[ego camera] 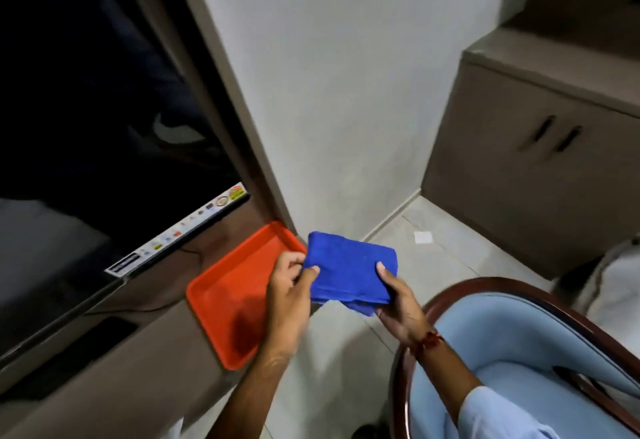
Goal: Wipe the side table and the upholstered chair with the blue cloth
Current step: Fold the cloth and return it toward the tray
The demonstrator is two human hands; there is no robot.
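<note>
A folded blue cloth (349,270) is held in the air between both my hands, above the floor and just right of an orange tray. My left hand (289,291) pinches its left edge, and my right hand (398,300) grips its right edge with the thumb on top. The upholstered chair (512,345), light blue with a dark wooden frame, stands at the lower right under my right forearm. No side table can be told apart from the brown counter (145,348) at the left.
The orange tray (225,296) lies on the brown counter beneath a large dark screen (104,134). A brown cabinet (540,148) with two dark handles stands at the right. White wall ahead, pale tiled floor (433,258) below, with a small white scrap on it.
</note>
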